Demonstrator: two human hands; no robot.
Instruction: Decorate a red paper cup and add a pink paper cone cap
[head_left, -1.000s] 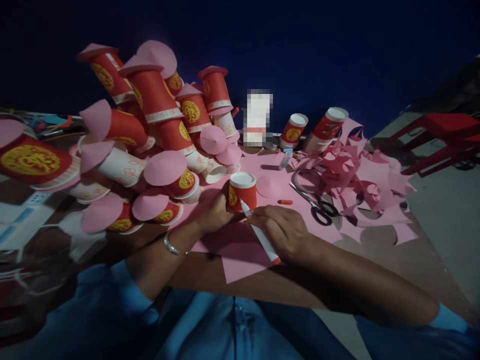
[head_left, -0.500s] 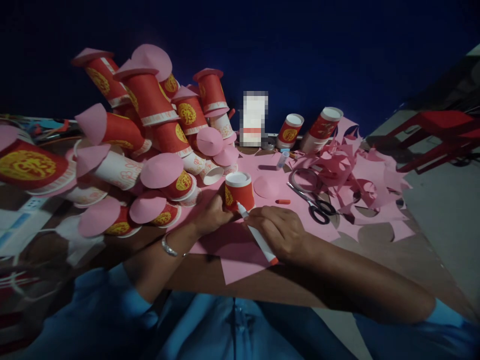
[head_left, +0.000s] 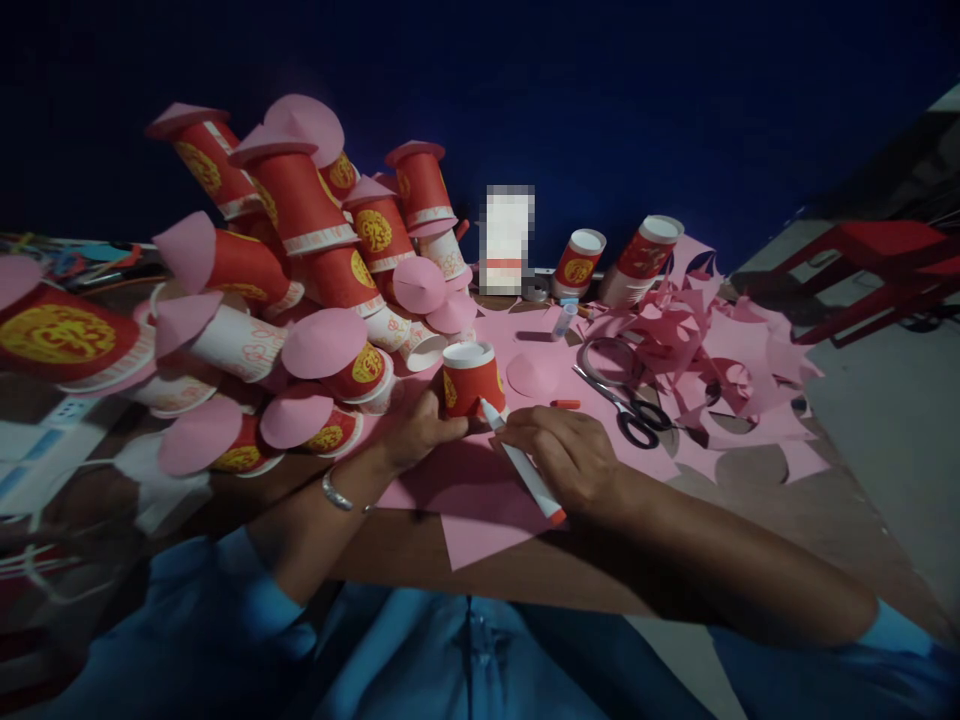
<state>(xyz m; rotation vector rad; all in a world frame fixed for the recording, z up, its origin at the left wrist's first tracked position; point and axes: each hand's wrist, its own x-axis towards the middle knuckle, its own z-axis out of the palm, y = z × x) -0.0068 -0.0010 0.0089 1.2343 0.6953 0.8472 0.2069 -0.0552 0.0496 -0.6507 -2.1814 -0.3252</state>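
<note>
A red paper cup with yellow patterns stands bottom-up over the pink paper, its white base on top. My left hand grips it low on the left side, the thumb across its lower front. In my right hand is a white marker with a red end, slanting up to the left. The marker's tip touches or nearly touches the lower red wall of the cup. A small red marker cap lies just beyond my right hand, beside a pink paper cone.
Left, a pile of red and white cups topped with pink paper cones. Right of centre lie scissors, a tape ring and a glue stick. Cut pink scraps heap at the right; a red stool stands beyond.
The cup has shifted slightly left and turned a little in my left hand. My right hand and the marker have moved slightly right relative to the cup.
</note>
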